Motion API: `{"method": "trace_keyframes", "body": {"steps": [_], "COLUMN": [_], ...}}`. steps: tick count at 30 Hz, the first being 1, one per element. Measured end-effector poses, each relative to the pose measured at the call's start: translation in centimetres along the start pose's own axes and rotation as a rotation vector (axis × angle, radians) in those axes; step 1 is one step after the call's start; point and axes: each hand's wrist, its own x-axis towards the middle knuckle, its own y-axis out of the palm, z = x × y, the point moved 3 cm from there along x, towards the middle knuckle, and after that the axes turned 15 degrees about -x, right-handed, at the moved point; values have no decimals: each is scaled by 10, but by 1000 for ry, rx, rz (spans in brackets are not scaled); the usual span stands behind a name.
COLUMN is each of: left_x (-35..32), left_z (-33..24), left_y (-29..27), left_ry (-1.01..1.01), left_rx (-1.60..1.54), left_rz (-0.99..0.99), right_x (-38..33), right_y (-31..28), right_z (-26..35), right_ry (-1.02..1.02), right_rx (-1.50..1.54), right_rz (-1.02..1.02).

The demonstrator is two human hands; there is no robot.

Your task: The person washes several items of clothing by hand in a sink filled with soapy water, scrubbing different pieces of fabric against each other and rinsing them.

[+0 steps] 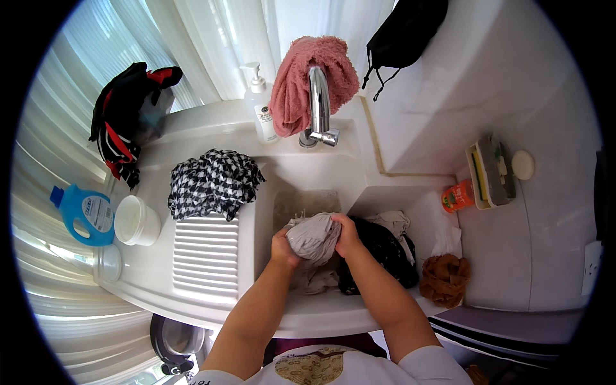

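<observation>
Over the sink basin [263, 256] I hold up a bunched, wet-looking light grey cloth [314, 237] between both hands. My left hand [283, 249] grips its left side, and my right hand [347, 235] has its upper right edge. Part of the pale fabric hangs down into the basin, and thin drips show by its upper left. Just right of my right hand lies a black patterned garment [385, 253], with a whitish cloth [393, 222] behind it. Murky water [301, 203] shows beyond my hands.
A houndstooth cloth [215, 183] lies above the ribbed washboard [205, 260]. To the left stand a white tub [136, 221] and a blue detergent bottle [90, 213]. A pink towel [292, 96] drapes behind the chrome faucet [319, 106], beside a pump bottle [260, 106]. A brown cloth [444, 280] sits at right.
</observation>
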Motion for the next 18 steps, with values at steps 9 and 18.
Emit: {"method": "trace_keyframes", "body": {"steps": [9,18], "left_x": [-2,-19], "left_z": [2,13], "left_y": [-10,15], "left_ry": [282,344], "left_rx": [283,306], "left_rz": [-93,-271], "right_x": [6,1], "right_y": [22,33], "right_z": [-49,-47], "right_ry": [-719,-879], "right_rx": [-1335,-1233], "right_rz": [-673,-595]}}
